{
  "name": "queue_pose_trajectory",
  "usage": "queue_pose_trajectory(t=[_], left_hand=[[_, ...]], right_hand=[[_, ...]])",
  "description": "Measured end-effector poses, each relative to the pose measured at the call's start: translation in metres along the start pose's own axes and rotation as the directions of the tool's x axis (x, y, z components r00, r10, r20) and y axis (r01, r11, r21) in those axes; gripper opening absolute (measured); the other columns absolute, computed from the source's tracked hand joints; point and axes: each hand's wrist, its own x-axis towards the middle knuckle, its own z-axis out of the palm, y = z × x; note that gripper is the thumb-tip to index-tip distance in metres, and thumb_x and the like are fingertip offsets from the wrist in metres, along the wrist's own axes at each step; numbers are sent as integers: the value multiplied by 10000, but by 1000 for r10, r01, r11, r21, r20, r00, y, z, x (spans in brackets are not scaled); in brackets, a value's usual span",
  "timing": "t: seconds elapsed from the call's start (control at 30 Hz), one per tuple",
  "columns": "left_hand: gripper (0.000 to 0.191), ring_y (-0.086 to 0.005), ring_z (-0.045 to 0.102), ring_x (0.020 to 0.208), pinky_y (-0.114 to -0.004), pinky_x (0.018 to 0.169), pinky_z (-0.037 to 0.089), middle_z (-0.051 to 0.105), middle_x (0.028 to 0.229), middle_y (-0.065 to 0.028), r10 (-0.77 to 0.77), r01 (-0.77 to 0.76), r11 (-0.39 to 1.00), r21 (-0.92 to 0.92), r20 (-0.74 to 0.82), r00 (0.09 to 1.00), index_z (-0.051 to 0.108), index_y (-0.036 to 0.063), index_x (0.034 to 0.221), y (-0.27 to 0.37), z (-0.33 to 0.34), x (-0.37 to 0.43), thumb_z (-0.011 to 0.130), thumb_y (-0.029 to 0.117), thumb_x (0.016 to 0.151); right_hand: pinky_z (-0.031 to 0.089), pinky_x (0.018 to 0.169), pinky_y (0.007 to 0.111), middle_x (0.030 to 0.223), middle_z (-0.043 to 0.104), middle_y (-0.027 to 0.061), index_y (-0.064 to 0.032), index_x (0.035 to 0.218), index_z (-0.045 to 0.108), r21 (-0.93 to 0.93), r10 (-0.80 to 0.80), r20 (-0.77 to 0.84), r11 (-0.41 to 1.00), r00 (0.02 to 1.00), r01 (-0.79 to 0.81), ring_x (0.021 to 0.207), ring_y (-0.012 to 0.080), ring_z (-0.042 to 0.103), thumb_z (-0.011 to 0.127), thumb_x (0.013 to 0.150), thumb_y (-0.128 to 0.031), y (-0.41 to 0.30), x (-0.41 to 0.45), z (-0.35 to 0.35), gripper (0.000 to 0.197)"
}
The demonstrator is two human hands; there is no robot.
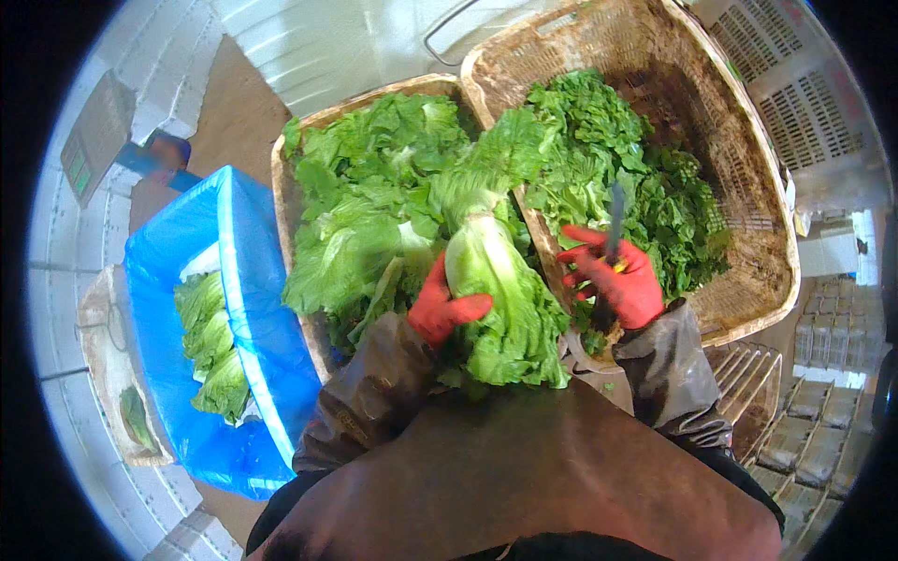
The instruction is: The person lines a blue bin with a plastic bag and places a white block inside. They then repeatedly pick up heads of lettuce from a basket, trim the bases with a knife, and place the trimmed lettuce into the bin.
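My left hand (443, 306), in a red glove, grips a head of leafy lettuce (494, 280) from its left side. The pale stem end points away from me, and the leaf tips hang towards my apron. My right hand (621, 280), also in a red glove, holds a knife (616, 217) with its dark blade pointing up and away. Beyond my left hand, lettuce heads (372, 203) fill a dirty cream plastic crate (277, 161). Past the knife, loose green leaves (596, 133) lie heaped in a second, larger crate (761, 175).
At left stands a container lined with blue plastic film (266, 280), with lettuce heads (210, 343) inside. Behind it are a digital scale (98, 140) and white foam boxes (161, 49). A metal rack (744, 379) is low on the right, near stacked packs (817, 421).
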Motion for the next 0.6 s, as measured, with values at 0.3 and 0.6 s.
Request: queue_pose_trajectory(t=[0.3, 0.6], left_hand=[[1050, -225, 468, 1300, -374, 1078, 396, 466, 1415, -116, 27, 10, 966, 259, -140, 990, 226, 42, 1525, 27, 9, -40, 827, 96, 665], [1070, -229, 432, 1331, -397, 1095, 377, 435, 1445, -112, 13, -18, 957, 290, 18, 1000, 231, 42, 1526, 39, 21, -46, 860, 101, 662]], right_hand=[[539, 640, 385, 836, 697, 113, -143, 1031, 702, -800, -476, 432, 190, 766, 569, 729, 315, 680, 672, 750, -95, -24, -1, 34, 286], [520, 604, 435, 766, 674, 107, -143, 956, 697, -759, -363, 609, -6, 706, 651, 708, 332, 661, 703, 738, -177, -52, 9, 47, 221]])
